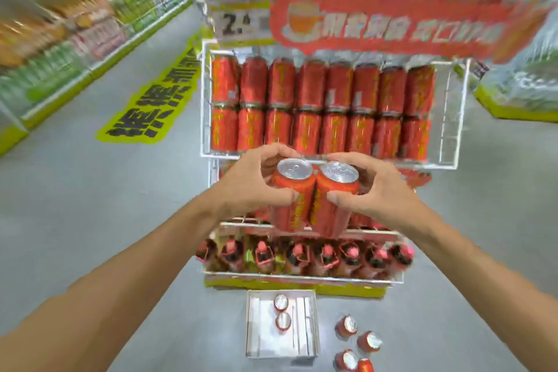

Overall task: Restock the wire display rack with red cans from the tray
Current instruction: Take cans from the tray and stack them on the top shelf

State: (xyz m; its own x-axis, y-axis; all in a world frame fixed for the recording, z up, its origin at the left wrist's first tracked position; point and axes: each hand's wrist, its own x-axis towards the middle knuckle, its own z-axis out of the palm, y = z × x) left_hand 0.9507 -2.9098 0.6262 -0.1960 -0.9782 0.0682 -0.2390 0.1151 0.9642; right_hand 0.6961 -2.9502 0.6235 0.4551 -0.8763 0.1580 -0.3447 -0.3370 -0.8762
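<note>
I hold two red cans upright side by side in front of the wire display rack (453, 118). My left hand (250, 181) grips the left can (291, 199), and my right hand (377, 190) grips the right can (330, 205). The two cans touch each other, just below the front rail of a rack basket filled with two stacked rows of red cans (323, 106). On the floor below lies a white tray (308, 326) with two red cans (282, 311) standing in it.
Several loose red cans (357, 341) stand on the floor right of the tray. The rack's bottom shelf holds bottles with pink caps (302, 257). A red banner (389, 24) hangs above the basket. Stocked shelves (60, 39) line the aisle on the left.
</note>
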